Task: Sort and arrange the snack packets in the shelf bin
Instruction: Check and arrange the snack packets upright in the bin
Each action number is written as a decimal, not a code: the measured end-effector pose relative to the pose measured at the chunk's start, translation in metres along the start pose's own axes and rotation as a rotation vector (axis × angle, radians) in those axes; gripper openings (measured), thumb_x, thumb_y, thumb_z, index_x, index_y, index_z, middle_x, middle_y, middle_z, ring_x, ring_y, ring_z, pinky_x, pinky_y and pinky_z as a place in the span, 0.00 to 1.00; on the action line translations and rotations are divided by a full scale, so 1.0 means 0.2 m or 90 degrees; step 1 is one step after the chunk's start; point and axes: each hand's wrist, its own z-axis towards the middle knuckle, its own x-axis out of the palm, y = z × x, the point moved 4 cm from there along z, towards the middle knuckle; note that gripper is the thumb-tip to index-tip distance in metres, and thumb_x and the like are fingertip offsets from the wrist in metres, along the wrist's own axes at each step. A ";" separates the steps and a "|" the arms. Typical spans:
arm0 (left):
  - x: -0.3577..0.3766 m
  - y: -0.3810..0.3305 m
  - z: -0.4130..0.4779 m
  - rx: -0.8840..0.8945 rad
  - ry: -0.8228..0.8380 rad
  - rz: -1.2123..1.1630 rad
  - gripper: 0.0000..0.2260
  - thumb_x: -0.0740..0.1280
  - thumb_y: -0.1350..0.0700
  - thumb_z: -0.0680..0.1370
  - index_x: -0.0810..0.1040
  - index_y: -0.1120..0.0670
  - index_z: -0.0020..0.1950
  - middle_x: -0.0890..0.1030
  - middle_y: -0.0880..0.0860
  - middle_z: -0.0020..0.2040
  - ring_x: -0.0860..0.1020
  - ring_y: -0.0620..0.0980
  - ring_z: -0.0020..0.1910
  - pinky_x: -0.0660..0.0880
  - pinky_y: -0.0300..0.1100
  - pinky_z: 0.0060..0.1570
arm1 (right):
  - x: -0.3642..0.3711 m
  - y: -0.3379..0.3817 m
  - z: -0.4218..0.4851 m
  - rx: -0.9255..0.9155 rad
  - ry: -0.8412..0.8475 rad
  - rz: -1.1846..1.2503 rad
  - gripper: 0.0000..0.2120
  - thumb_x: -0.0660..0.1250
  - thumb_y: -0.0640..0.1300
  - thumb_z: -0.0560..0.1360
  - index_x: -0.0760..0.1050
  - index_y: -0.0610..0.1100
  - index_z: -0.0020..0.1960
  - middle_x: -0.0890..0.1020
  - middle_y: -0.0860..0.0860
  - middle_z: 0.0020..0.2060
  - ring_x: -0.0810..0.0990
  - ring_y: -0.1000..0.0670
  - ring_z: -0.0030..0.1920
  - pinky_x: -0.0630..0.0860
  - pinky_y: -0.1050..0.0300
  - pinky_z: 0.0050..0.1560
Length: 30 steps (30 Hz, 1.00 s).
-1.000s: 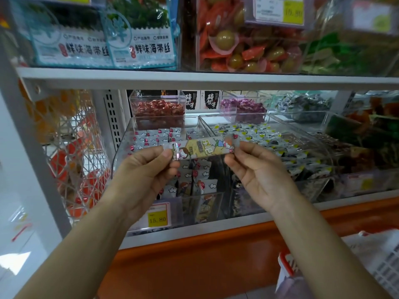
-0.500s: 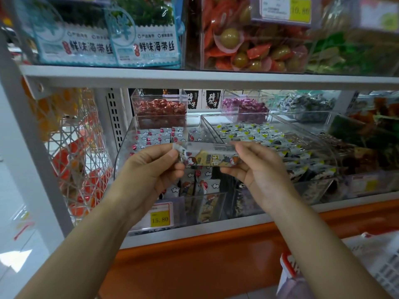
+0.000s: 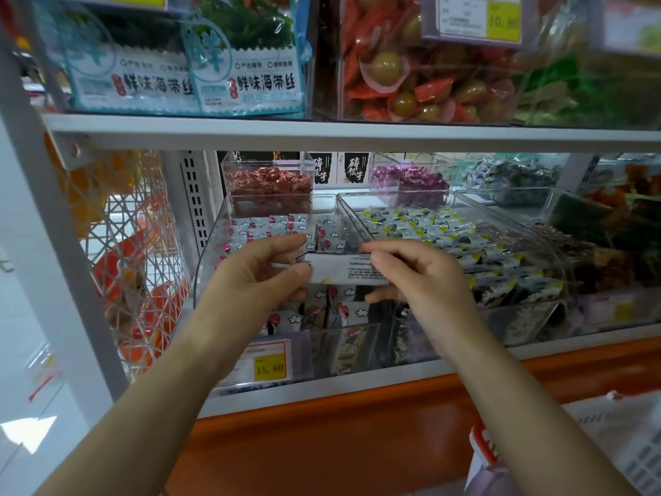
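Held crosswise between both hands: one snack packet (image 3: 343, 269), plain white back toward the camera, small grey print too fine to read. Sits level over the front half of the clear shelf bin (image 3: 211, 252); whether touching the packets beneath, cannot be told. Left end pinched by the left hand (image 3: 257, 277) between thumb and fingers; right end pinched likewise by the right hand (image 3: 425, 277), forefinger along the top edge, thumb under the lower one. Both ends covered by fingertips, so full length not visible.

Inside the bin, rows of like packets (image 3: 264, 227), white with red dots and clouds, tidier toward the back, looser at the front; middle rows hidden behind hands and packet. On the bin's front, a yellow price tag (image 3: 270, 367) reading 15.80, its left part hidden by the left wrist. Just to the right, a second clear bin (image 3: 361, 229) of yellow-cornered packets. Behind both, small clear boxes of red sweets (image 3: 268, 184) and purple sweets (image 3: 411, 177). Above, a white shelf board (image 3: 322, 132) bearing seaweed packs (image 3: 246, 66), tops cut off by the frame. Far left, a white wire basket (image 3: 136, 245), contents blurred. Bottom right, a corner of a white basket with red handle (image 3: 483, 445), mostly out of frame.
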 end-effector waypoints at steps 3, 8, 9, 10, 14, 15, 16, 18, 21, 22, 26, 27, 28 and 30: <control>0.01 -0.03 -0.01 0.041 0.022 0.050 0.16 0.68 0.61 0.74 0.77 0.44 0.58 0.78 0.52 0.51 0.80 0.49 0.45 0.78 0.33 0.43 | 0.00 0.01 0.01 -0.011 -0.014 0.034 0.12 0.66 0.39 0.75 0.83 0.52 0.39 0.83 0.50 0.35 0.83 0.51 0.36 0.81 0.56 0.32; 0.05 -0.05 -0.04 0.042 0.020 0.121 0.11 0.69 0.58 0.74 0.79 0.45 0.54 0.79 0.50 0.46 0.79 0.42 0.38 0.74 0.29 0.35 | 0.00 0.01 0.01 -0.034 -0.047 -0.004 0.12 0.66 0.38 0.75 0.81 0.48 0.36 0.81 0.52 0.30 0.80 0.54 0.31 0.79 0.60 0.28; 0.06 -0.05 -0.04 0.036 0.015 0.117 0.09 0.68 0.57 0.74 0.80 0.47 0.52 0.80 0.51 0.43 0.78 0.40 0.35 0.74 0.30 0.33 | 0.00 0.01 0.00 -0.049 -0.039 -0.030 0.10 0.66 0.38 0.75 0.81 0.47 0.37 0.81 0.53 0.30 0.80 0.56 0.31 0.78 0.61 0.28; 0.06 -0.05 -0.04 0.029 0.007 0.116 0.06 0.68 0.56 0.74 0.80 0.49 0.50 0.80 0.53 0.42 0.77 0.41 0.33 0.75 0.32 0.32 | 0.01 0.02 0.00 -0.064 -0.027 -0.055 0.09 0.66 0.39 0.75 0.81 0.47 0.38 0.81 0.55 0.30 0.80 0.57 0.31 0.77 0.62 0.28; 0.04 -0.05 -0.02 0.005 -0.017 0.104 0.03 0.68 0.56 0.74 0.82 0.52 0.42 0.81 0.56 0.41 0.78 0.53 0.35 0.78 0.46 0.37 | 0.02 0.04 -0.01 -0.100 -0.007 -0.081 0.09 0.66 0.40 0.75 0.80 0.51 0.40 0.82 0.56 0.32 0.81 0.57 0.33 0.77 0.63 0.30; 0.03 -0.04 -0.02 0.002 -0.019 0.095 0.05 0.68 0.55 0.74 0.82 0.53 0.39 0.82 0.54 0.39 0.78 0.53 0.35 0.78 0.46 0.36 | 0.02 0.05 -0.01 -0.115 -0.005 -0.102 0.09 0.66 0.41 0.75 0.80 0.53 0.40 0.82 0.57 0.33 0.81 0.58 0.34 0.77 0.63 0.31; 0.02 -0.04 -0.02 0.000 -0.024 0.088 0.07 0.68 0.55 0.74 0.82 0.53 0.36 0.81 0.52 0.35 0.77 0.51 0.33 0.78 0.44 0.34 | 0.03 0.06 -0.01 -0.129 0.000 -0.123 0.10 0.66 0.41 0.75 0.80 0.54 0.41 0.82 0.58 0.34 0.81 0.59 0.36 0.77 0.64 0.33; 0.00 -0.04 -0.02 0.003 -0.038 0.076 0.10 0.68 0.55 0.73 0.81 0.54 0.33 0.80 0.49 0.31 0.77 0.46 0.29 0.77 0.36 0.30 | 0.04 0.06 -0.01 -0.140 0.011 -0.131 0.10 0.67 0.42 0.75 0.80 0.56 0.41 0.83 0.61 0.35 0.80 0.60 0.39 0.75 0.67 0.36; -0.01 -0.04 -0.02 0.024 -0.057 0.065 0.09 0.68 0.56 0.74 0.81 0.55 0.34 0.80 0.49 0.31 0.76 0.43 0.29 0.75 0.32 0.29 | 0.04 0.05 -0.01 -0.116 0.007 -0.115 0.07 0.68 0.43 0.74 0.80 0.55 0.43 0.83 0.61 0.39 0.80 0.62 0.41 0.74 0.71 0.38; -0.01 -0.04 -0.02 0.032 -0.064 0.068 0.09 0.68 0.56 0.74 0.81 0.55 0.34 0.80 0.50 0.32 0.76 0.42 0.29 0.74 0.32 0.29 | 0.03 0.04 0.00 -0.101 0.004 -0.118 0.06 0.68 0.44 0.74 0.80 0.54 0.43 0.83 0.61 0.39 0.80 0.61 0.41 0.75 0.70 0.39; -0.03 -0.04 -0.01 0.051 -0.078 0.089 0.08 0.68 0.55 0.74 0.81 0.54 0.36 0.80 0.51 0.34 0.74 0.41 0.30 0.73 0.32 0.30 | 0.02 0.00 0.02 -0.004 0.063 -0.049 0.04 0.68 0.42 0.74 0.82 0.46 0.42 0.85 0.51 0.37 0.83 0.53 0.39 0.82 0.56 0.37; -0.03 -0.04 -0.01 0.052 -0.078 0.088 0.08 0.67 0.54 0.74 0.82 0.54 0.36 0.80 0.50 0.34 0.74 0.39 0.29 0.72 0.31 0.29 | 0.02 -0.01 0.03 0.024 0.081 -0.012 0.05 0.67 0.40 0.74 0.82 0.43 0.42 0.85 0.49 0.36 0.84 0.51 0.39 0.82 0.55 0.36; -0.03 -0.04 0.00 0.052 -0.077 0.088 0.08 0.67 0.54 0.74 0.82 0.54 0.36 0.80 0.51 0.34 0.74 0.38 0.29 0.72 0.29 0.28 | 0.01 -0.02 0.03 0.042 0.091 0.010 0.06 0.67 0.39 0.74 0.82 0.41 0.42 0.85 0.48 0.36 0.84 0.50 0.38 0.82 0.56 0.35; -0.03 -0.03 0.00 0.049 -0.073 0.094 0.08 0.67 0.54 0.74 0.82 0.53 0.36 0.80 0.52 0.35 0.74 0.38 0.29 0.72 0.29 0.28 | 0.01 -0.02 0.04 0.046 0.098 0.013 0.07 0.66 0.38 0.74 0.82 0.41 0.40 0.85 0.48 0.35 0.84 0.50 0.38 0.81 0.58 0.35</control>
